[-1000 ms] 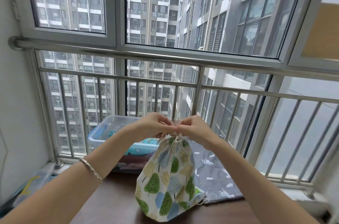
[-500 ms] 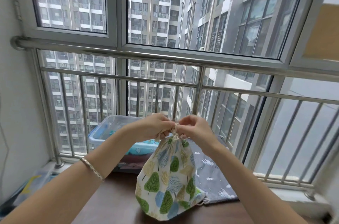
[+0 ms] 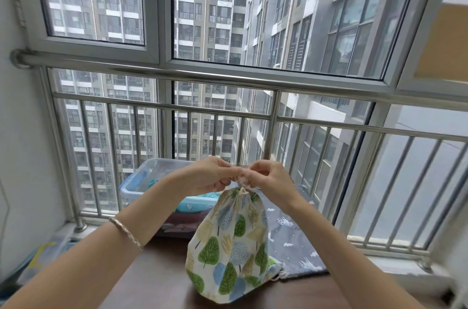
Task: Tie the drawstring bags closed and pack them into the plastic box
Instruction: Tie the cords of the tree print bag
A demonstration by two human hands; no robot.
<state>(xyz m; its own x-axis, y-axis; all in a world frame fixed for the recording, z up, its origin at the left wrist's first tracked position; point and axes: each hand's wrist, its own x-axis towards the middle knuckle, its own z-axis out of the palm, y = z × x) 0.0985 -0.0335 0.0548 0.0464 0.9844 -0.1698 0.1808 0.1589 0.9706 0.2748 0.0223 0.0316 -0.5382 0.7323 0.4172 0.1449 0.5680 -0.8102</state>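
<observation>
In the head view, the left hand (image 3: 210,177) and right hand (image 3: 268,179) are both pinching the drawstring cord (image 3: 241,188) at the gathered neck of the tree-print bag (image 3: 233,240), which is standing on the brown table (image 3: 157,273). The plastic box (image 3: 141,182) is sitting behind it to the left. A grey bag (image 3: 291,237) is lying flat just beside it on the right.

Left hand (image 3: 210,178): its grip has rolled up off the bag's mouth and now pinches the cream drawstring cord (image 3: 243,190) just above the gathered neck.
Right hand (image 3: 269,179): knuckles have parted from the left hand's. Its grip has moved to the cord end, fingers less tightly curled.
White tree-printed fabric bag (image 3: 228,245): more cord shows at its neck.
</observation>
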